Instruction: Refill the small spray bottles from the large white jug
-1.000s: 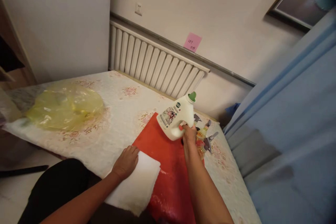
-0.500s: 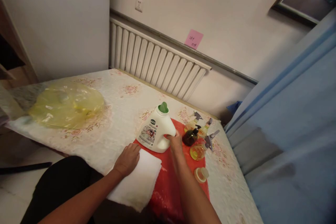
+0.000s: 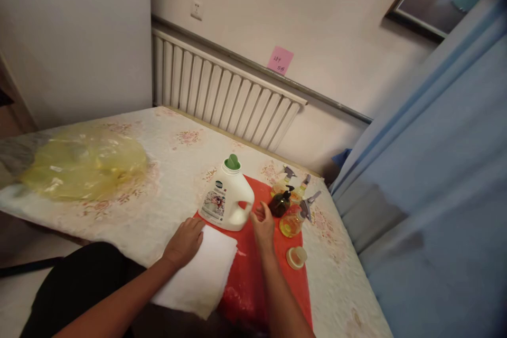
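Note:
A white detergent jug (image 3: 226, 197) with a green cap stands upright on the red mat (image 3: 261, 274). My right hand (image 3: 262, 223) hovers just right of the jug's handle, fingers apart, holding nothing. My left hand (image 3: 184, 241) lies flat on the far corner of a folded white cloth (image 3: 202, 277) at the table's near edge. Right of my right hand stand a dark brown pump bottle (image 3: 279, 203), a round yellow bottle (image 3: 291, 223) and spray bottles (image 3: 303, 190).
A small round lid (image 3: 296, 257) lies on the mat's right edge. A yellow plastic bag (image 3: 83, 161) sits at the table's far left. A white radiator (image 3: 222, 92) runs along the wall behind. A blue curtain (image 3: 431, 179) hangs at the right.
My right hand carried the tilted jug leftward, set it upright on the mat's far left corner and let go. The left hand stayed on the cloth.

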Tool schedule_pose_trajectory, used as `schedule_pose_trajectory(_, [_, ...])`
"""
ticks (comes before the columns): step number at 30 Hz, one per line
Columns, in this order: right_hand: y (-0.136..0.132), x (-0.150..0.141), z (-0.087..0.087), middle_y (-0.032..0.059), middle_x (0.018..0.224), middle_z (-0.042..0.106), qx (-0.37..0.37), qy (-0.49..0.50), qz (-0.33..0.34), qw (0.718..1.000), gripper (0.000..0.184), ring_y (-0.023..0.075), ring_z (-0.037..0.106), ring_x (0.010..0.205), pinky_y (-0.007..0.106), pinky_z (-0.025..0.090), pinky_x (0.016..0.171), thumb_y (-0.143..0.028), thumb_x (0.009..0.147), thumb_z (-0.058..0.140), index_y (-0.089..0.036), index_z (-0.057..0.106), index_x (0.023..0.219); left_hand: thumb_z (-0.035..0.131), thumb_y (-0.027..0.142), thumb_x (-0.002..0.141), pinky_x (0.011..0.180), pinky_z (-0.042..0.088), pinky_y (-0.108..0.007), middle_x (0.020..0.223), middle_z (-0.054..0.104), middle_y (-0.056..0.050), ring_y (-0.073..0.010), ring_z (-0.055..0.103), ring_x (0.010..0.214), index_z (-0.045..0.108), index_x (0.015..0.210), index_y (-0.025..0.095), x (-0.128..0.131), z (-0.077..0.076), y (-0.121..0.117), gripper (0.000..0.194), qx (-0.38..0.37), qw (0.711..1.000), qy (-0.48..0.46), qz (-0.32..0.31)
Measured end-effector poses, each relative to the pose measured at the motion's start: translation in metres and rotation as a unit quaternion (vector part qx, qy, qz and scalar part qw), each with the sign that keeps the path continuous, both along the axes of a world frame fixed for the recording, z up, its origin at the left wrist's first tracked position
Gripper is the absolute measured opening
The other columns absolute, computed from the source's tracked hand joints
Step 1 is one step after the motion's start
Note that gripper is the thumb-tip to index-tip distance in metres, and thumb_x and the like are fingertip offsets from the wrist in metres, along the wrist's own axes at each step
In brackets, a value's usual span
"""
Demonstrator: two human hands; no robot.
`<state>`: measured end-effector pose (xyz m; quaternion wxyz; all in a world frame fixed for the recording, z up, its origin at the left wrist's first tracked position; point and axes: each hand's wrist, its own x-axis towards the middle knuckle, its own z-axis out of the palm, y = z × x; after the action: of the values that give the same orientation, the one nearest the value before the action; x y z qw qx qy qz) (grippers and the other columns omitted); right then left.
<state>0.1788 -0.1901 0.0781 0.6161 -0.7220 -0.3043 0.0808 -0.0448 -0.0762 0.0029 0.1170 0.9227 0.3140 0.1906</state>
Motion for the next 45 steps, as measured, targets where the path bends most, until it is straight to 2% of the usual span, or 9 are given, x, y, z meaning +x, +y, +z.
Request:
schedule_pose_trajectory(7, [-0.086,-0.014,-0.022,0.0019,0.072,0.068,-0.013,0.001,-0.036,0.999,0.036,0.0188,0.065,0.065,0.03,0.052,0.066,-0.039,0.073,0.062,-0.016,0.071,0.1,0.047,0.012,0.087,0.1,0.044,-0.042,0.113,0.067,-0.013,-0.0281,0.056,0.107,0.066,0.108,0.014,0.005,-0.002,0.008,0.028,0.0,1.0,-0.016,-0.007])
schedule_pose_trajectory(12, [-0.112,-0.027,-0.027,-0.0004,0.067,0.064,-0.016,0.006,-0.041,0.999,0.035,0.0176,0.059,0.059,0.028,0.049,0.06,-0.038,0.075,0.063,-0.017,0.071,0.101,0.046,0.021,0.091,0.106,0.044,-0.045,0.122,0.065,-0.015,-0.0293,0.057,0.116,0.058,0.123,0.014,0.023,0.005,-0.034,0.035,-0.02,0.995,-0.092,-0.046])
schedule_pose_trajectory(15, [-0.117,-0.037,-0.022,-0.0036,0.065,0.057,-0.015,-0.033,-0.057,0.998,0.049,0.017,0.055,0.059,0.028,0.047,0.061,-0.036,0.078,0.063,-0.016,0.065,0.123,0.047,0.027,0.094,0.102,0.048,-0.041,0.127,0.063,-0.014,-0.0266,0.059,0.117,0.042,0.142,0.016,0.035,0.017,-0.068,0.049,-0.065,0.987,-0.129,-0.076])
schedule_pose_trajectory(17, [-0.12,-0.043,-0.019,-0.0057,0.064,0.052,-0.031,-0.076,-0.07,0.994,0.065,0.0168,0.052,0.058,0.028,0.045,0.061,-0.032,0.081,0.059,-0.014,0.05,0.143,0.047,0.026,0.094,0.096,0.051,-0.037,0.123,0.065,-0.011,-0.0242,0.062,0.111,0.029,0.151,0.02,0.041,0.028,-0.084,0.061,-0.092,0.985,-0.114,-0.088])
schedule_pose_trajectory(19, [-0.12,-0.047,-0.02,-0.0056,0.064,0.051,-0.069,-0.113,-0.067,0.989,0.072,0.0172,0.051,0.057,0.028,0.044,0.06,-0.027,0.084,0.053,-0.012,0.037,0.152,0.048,0.022,0.092,0.093,0.05,-0.034,0.122,0.067,-0.008,-0.023,0.065,0.107,0.021,0.155,0.025,0.046,0.04,-0.091,0.069,-0.108,0.988,-0.063,-0.087])
schedule_pose_trajectory(22, [-0.12,-0.047,-0.026,-0.0022,0.065,0.057,-0.143,-0.136,-0.034,0.98,0.076,0.0196,0.053,0.055,0.029,0.043,0.057,-0.02,0.081,0.046,-0.011,0.032,0.155,0.044,0.018,0.091,0.086,0.05,-0.033,0.119,0.07,-0.009,-0.0244,0.069,0.1,0.015,0.158,0.025,0.052,0.049,-0.091,0.073,-0.109,0.992,0.028,-0.062])
schedule_pose_trajectory(30, [-0.114,-0.041,-0.05,0.006,0.065,0.067,-0.268,-0.133,-0.015,0.954,0.089,0.0268,0.063,0.058,0.033,0.046,0.058,-0.013,0.072,0.046,-0.007,0.023,0.158,0.03,0.009,0.09,0.076,0.048,-0.034,0.115,0.071,-0.017,-0.0261,0.072,0.093,0.003,0.159,0.017,0.06,0.034,-0.083,0.074,-0.1,0.984,0.146,-0.026])
schedule_pose_trajectory(40, [-0.115,-0.04,-0.065,0.0162,0.101,0.076,-0.276,-0.134,0.014,0.952,0.095,0.0272,0.072,0.078,0.033,0.051,0.068,-0.005,0.07,0.042,-0.008,0.011,0.16,0.028,0.012,0.095,0.083,0.049,-0.036,0.123,0.068,-0.018,-0.0274,0.07,0.102,0.001,0.159,0.018,0.058,0.037,-0.085,0.07,-0.118,0.98,0.155,-0.035])
schedule_pose_trajectory(45, [-0.115,-0.039,-0.069,0.0167,0.096,0.076,-0.291,-0.14,0.018,0.946,0.092,0.0286,0.071,0.079,0.035,0.051,0.07,-0.005,0.073,0.041,-0.006,0.01,0.16,0.028,0.013,0.096,0.082,0.049,-0.038,0.121,0.069,-0.02,-0.0297,0.07,0.101,0.002,0.16,0.016,0.058,0.033,-0.084,0.069,-0.119,0.98,0.153,-0.038])
